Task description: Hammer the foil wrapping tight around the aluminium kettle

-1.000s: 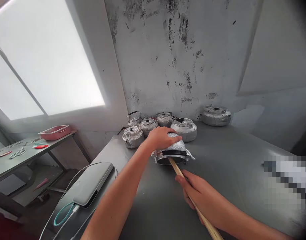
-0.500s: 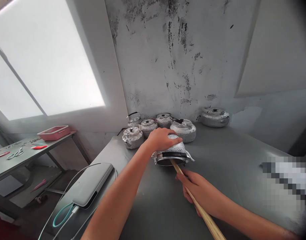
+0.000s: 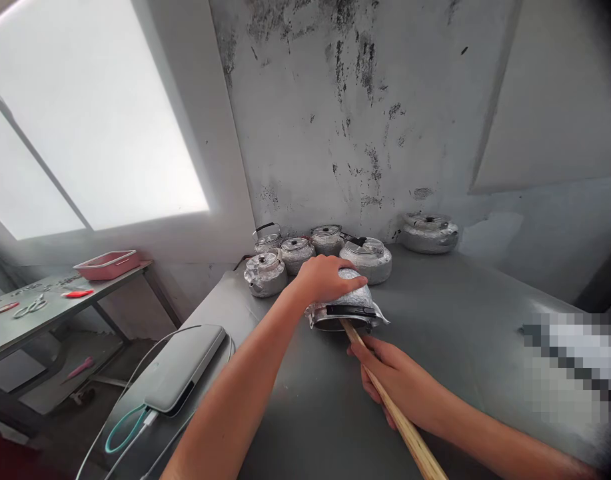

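A hammered silver kettle (image 3: 355, 283) lies tipped on the grey table, its round opening facing me and its black handle (image 3: 350, 311) across the near side. My left hand (image 3: 328, 277) is wrapped over the top of its body, thumb to the right. In my right hand (image 3: 388, 373) is a pale wooden stick (image 3: 410, 437), gripped near its upper part. The stick's far end enters the kettle's opening, where its tip is hidden.
Several silver kettles (image 3: 266, 275) stand behind the held one, and a wider kettle (image 3: 429, 233) sits by the wall. A power bank (image 3: 185, 370) with cables lies left on the table (image 3: 295, 413). The side table carries a pink basket (image 3: 108, 265) and scissors (image 3: 31, 307).
My right hand and the stick have shifted slightly left. The kettle and my left hand have moved a touch to the right; the other kettles stay put.
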### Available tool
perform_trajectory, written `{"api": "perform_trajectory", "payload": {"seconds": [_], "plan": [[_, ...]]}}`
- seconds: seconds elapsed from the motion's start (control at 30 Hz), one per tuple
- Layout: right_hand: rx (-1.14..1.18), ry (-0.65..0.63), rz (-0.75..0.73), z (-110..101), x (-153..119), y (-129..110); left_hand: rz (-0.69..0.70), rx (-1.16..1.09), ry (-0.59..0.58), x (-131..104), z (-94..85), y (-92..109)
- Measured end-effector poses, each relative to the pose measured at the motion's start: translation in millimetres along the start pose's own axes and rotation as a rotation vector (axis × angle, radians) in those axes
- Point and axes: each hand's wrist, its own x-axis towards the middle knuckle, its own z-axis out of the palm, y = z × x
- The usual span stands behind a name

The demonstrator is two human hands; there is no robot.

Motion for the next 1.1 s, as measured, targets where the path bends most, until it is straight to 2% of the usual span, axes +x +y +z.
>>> {"api": "perform_trajectory", "payload": {"seconds": [0.1,0.23,0.37,0.57,0.8,0.97,1.1], "plan": [[-0.016,-0.02,0.021,1.0,-0.4,-0.6,0.0,0.003,0.004,0.2,0.4,-0.2],[-0.041,0.054,-0.067,2.3,0.5,4.8,0.006,-0.001,0.007,1.0,1.3,-1.8],[-0.109,0.032,-0.004,0.4,0.1,7.5,0.012,0.006,0.003,1.2,1.8,-2.8],[-0.094,0.051,-0.099,-3.7,-0.3,6.3,0.008,0.009,0.004,1.0,1.3,-2.6],[-0.133,-0.013,-0.028,-5.2,3.8,10.0,0.008,-0.002,0.003,1.6,1.7,-3.7],[-0.134,0.109,-0.095,-1.5,4.4,10.4,0.006,0.004,0.005,1.8,2.0,-4.0],[-0.141,0.047,-0.033,-1.7,3.0,8.3,-0.003,0.012,0.005,1.6,1.8,-3.6]]}}
